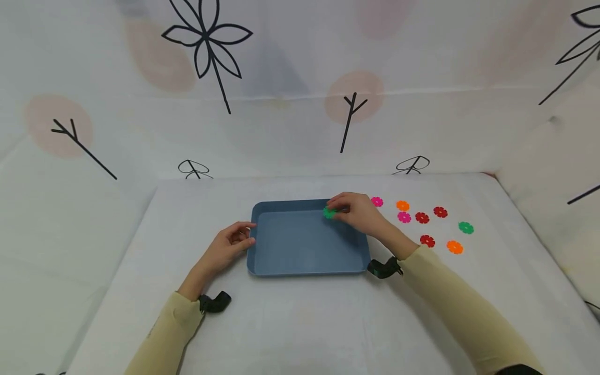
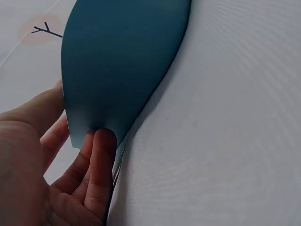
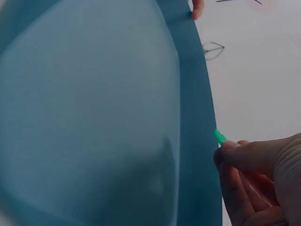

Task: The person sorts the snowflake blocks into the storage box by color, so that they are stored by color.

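A blue-grey rectangular tray (image 1: 307, 242) lies on the white table. At its left end, my left hand (image 1: 232, 241) holds the rim; in the left wrist view, curled fingers (image 2: 101, 160) touch the outer wall. My right hand (image 1: 358, 212) is above the tray's far right corner. Between thumb and fingertips it pinches a green flower-shaped plastic disc (image 1: 329, 213), seen edge-on in the right wrist view. The visible part of the tray's floor holds no discs. More such discs lie right of the tray, among them a green one (image 1: 466, 227) and an orange one (image 1: 454, 247).
Loosely scattered on the right side are several red discs (image 1: 427, 240), pink discs (image 1: 404, 217) and another orange disc (image 1: 402, 205). White cloth (image 1: 276, 130) with line drawings hangs behind the table. Each wrist carries a black camera (image 1: 215, 302).
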Demonstrator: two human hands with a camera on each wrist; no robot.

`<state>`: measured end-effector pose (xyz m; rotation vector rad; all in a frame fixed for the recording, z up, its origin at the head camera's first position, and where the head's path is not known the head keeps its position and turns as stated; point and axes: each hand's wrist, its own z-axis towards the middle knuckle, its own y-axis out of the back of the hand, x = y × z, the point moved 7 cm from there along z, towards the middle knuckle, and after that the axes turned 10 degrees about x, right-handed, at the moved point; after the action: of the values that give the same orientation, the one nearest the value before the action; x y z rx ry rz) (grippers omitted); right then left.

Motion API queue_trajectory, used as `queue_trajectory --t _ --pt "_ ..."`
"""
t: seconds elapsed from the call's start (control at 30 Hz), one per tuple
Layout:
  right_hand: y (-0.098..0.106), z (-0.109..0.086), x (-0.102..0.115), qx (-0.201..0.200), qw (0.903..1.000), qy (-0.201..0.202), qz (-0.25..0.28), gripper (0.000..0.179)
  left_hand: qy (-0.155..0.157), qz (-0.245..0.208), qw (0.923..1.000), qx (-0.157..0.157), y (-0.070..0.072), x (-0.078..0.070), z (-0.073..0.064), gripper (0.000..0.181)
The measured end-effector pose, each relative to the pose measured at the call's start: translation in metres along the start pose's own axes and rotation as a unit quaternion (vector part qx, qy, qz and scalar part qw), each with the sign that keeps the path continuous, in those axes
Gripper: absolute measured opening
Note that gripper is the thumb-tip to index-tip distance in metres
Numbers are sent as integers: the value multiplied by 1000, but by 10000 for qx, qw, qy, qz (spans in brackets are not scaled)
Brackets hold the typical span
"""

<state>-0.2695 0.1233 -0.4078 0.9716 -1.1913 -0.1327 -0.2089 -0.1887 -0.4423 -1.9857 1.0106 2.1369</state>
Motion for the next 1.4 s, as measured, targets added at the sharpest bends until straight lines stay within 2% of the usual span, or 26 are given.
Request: queue_trajectory --t 0.1,0.3,0.47,0.7,1.0,1.2,1.4 --pt "-7 8 2 95 9999 111 2 17 -51 -26 10000 10 1 -7 -1 41" --pt "-18 19 9 353 9989 287 -92 19 -59 -132 9999 -4 4 -5 -2 44" --pt "-21 27 13 604 9978 201 -206 21 -76 -59 10000 -16 4 -6 -3 47" --pt "-31 40 13 837 9964 124 -87 19 -288 3 9996 76 3 -11 -1 47" --pt "-56 55 10 1085 9940 -77 123 18 -169 52 9998 126 1 -13 -4 48" --pt "-70 65 16 1124 9936 47 78 19 -153 -25 9998 128 0 -13 -5 48" --pt "-81 71 22 1158 9933 -21 15 20 -104 -50 9998 146 0 -11 -4 48"
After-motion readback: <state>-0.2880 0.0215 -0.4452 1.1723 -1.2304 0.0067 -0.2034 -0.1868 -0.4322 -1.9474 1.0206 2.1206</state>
